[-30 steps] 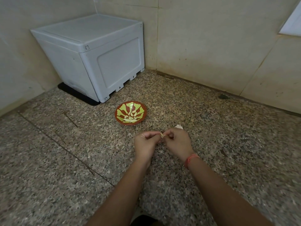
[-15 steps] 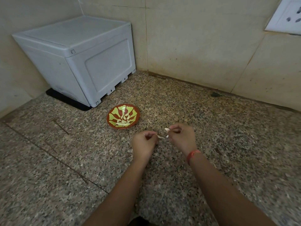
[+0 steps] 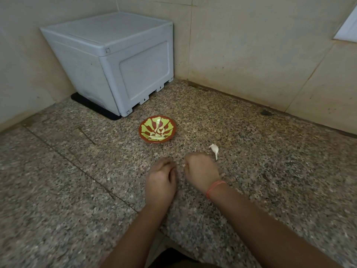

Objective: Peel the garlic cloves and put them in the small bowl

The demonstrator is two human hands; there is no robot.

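Finding: half a second ago the two hands were pulled apart at chest line with a pale strip drawn between their fingertips; both have since dropped low over the speckled stone surface (image 3: 270,171), just apart, knuckles up. The left hand (image 3: 161,176) is curled, its fingertips turned under; whether it holds anything cannot be told. The right hand (image 3: 201,170), with a red thread (image 3: 215,188) at its wrist, is drawn into a loose fist, and a pale fleck shows at its inner edge, clove or skin not determinable through the blur. The small bowl (image 3: 144,136) stands ahead of the hands, apart from them, with several peeled cloves (image 3: 158,132) lying inside. A white garlic piece (image 3: 214,148) lies on the surface just beyond the right hand. Assessment: the skin has probably come away, so the clove in hand looks due for the bowl; the piece on the surface remains outstanding
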